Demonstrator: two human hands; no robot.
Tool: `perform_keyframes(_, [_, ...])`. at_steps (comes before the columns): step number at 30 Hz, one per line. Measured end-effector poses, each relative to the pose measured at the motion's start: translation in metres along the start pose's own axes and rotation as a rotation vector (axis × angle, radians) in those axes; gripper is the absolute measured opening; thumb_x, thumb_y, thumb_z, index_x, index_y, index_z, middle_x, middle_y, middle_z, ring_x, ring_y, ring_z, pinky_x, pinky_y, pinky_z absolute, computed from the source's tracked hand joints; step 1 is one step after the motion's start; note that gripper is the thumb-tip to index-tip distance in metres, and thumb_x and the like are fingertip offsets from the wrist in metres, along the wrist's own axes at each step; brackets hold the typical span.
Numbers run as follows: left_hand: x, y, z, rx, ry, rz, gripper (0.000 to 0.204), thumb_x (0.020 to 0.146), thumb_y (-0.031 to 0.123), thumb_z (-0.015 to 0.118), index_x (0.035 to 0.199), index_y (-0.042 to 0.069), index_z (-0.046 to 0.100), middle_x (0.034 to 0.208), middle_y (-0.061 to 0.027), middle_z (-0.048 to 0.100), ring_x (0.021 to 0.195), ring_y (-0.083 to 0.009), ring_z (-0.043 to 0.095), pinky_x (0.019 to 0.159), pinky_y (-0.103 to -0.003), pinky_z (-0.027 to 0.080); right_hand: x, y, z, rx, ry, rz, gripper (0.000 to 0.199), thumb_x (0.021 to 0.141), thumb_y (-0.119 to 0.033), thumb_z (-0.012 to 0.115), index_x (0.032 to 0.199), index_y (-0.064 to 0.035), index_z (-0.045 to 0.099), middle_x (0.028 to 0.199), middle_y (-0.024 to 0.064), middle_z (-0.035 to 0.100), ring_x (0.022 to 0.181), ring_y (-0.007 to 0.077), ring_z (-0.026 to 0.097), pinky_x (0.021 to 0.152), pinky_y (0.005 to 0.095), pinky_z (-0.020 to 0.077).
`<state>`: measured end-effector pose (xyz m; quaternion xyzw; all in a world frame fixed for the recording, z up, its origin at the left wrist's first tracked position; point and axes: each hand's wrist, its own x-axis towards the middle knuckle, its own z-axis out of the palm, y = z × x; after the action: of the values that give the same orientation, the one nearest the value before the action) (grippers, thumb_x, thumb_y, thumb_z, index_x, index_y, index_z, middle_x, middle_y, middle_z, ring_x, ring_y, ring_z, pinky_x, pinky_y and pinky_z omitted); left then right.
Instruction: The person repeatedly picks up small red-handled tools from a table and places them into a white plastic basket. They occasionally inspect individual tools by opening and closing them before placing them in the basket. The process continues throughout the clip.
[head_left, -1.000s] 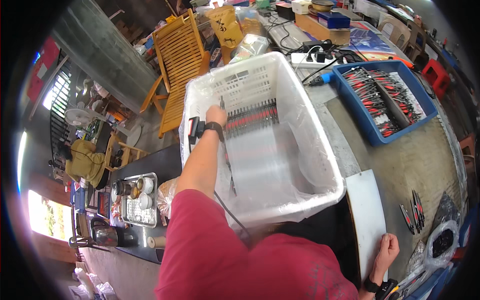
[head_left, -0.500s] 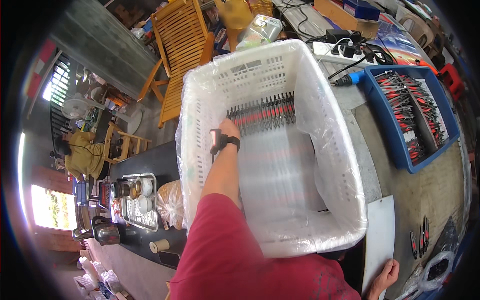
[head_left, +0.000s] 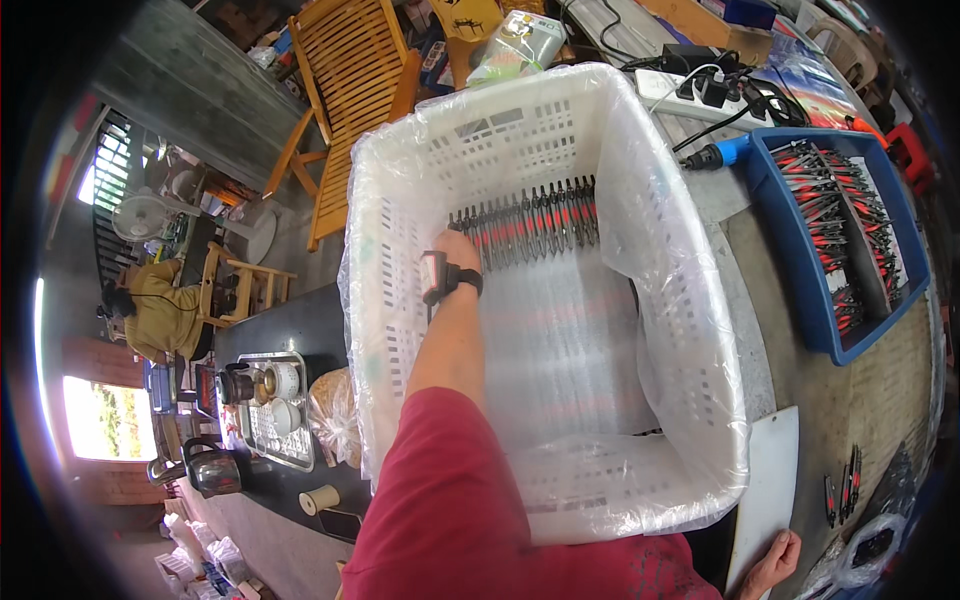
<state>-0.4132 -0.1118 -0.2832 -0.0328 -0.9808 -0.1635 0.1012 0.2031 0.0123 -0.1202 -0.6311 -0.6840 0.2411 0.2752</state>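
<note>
My left hand (head_left: 456, 250) reaches down into a white perforated plastic crate (head_left: 520, 125) lined with clear plastic. It touches the left end of a row of slim black-and-red pens (head_left: 530, 222) lying side by side; its fingers are mostly hidden behind the back of the hand. A black strap with a small device (head_left: 440, 278) circles that wrist. Beneath the pens, a sheet of translucent foam (head_left: 560, 340) covers more red-and-black shapes that show faintly through. At the lower right my right hand (head_left: 775, 562) rests with curled fingers beside a white board (head_left: 765, 490), and nothing shows in it.
A blue divided tray (head_left: 840, 345) of pens stands right of the crate, near a power strip (head_left: 690, 97). Loose pens (head_left: 848, 485) lie on the bench. Leftward are a metal tea tray (head_left: 300, 455), a kettle (head_left: 210, 467) and a person (head_left: 165, 310) seated farther away.
The view has shifted slightly, so the crate sits a little differently in the picture. My left hand stays at the row's left end, and my right hand remains beside the white board.
</note>
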Motion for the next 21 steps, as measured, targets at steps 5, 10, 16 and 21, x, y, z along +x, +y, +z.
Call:
perform_keyframes(5, [-0.002, -0.004, 0.012, -0.087, 0.143, 0.011, 0.021, 0.084, 0.007, 0.044, 0.080, -0.003, 0.062, 0.086, -0.0229, 0.063, 0.070, -0.0360, 0.062, 0.061, -0.045, 0.050, 0.000, 0.003, -0.001, -0.011, -0.003, -0.002, 0.019, 0.088, -0.011, 0.056, 0.084, 0.0068, 0.060, 0.075, 0.0121, 0.061, 0.067, 0.0208, 0.052, 0.064, 0.0333, 0.0457])
perform_keyframes(10, [-0.004, -0.016, 0.014, 0.284, 0.101, 0.219, 0.011, 0.082, 0.008, 0.049, 0.085, 0.000, 0.056, 0.082, -0.0159, 0.061, 0.069, -0.0321, 0.063, 0.057, -0.039, 0.052, 0.000, 0.004, -0.001, 0.022, -0.002, 0.029, 0.018, 0.087, -0.011, 0.056, 0.085, 0.0064, 0.060, 0.077, 0.0115, 0.061, 0.069, 0.0201, 0.052, 0.066, 0.0330, 0.0453])
perform_keyframes(16, [-0.014, -0.021, 0.015, 0.247, 0.031, 0.296, 0.019, 0.086, 0.018, 0.050, 0.086, -0.001, 0.053, 0.085, -0.0202, 0.059, 0.082, -0.0359, 0.056, 0.074, -0.045, 0.044, 0.001, 0.006, -0.001, 0.045, -0.018, 0.071, 0.018, 0.087, -0.011, 0.056, 0.086, 0.0063, 0.060, 0.079, 0.0106, 0.061, 0.071, 0.0196, 0.052, 0.067, 0.0324, 0.0452])
perform_keyframes(21, [-0.018, -0.019, 0.016, 0.156, 0.051, 0.342, 0.037, 0.089, 0.034, 0.047, 0.089, -0.003, 0.052, 0.088, -0.0222, 0.057, 0.085, -0.0394, 0.052, 0.080, -0.047, 0.040, 0.000, 0.007, -0.002, 0.037, -0.017, 0.080, 0.018, 0.087, -0.011, 0.056, 0.085, 0.0061, 0.060, 0.078, 0.0111, 0.061, 0.071, 0.0197, 0.053, 0.067, 0.0325, 0.0455])
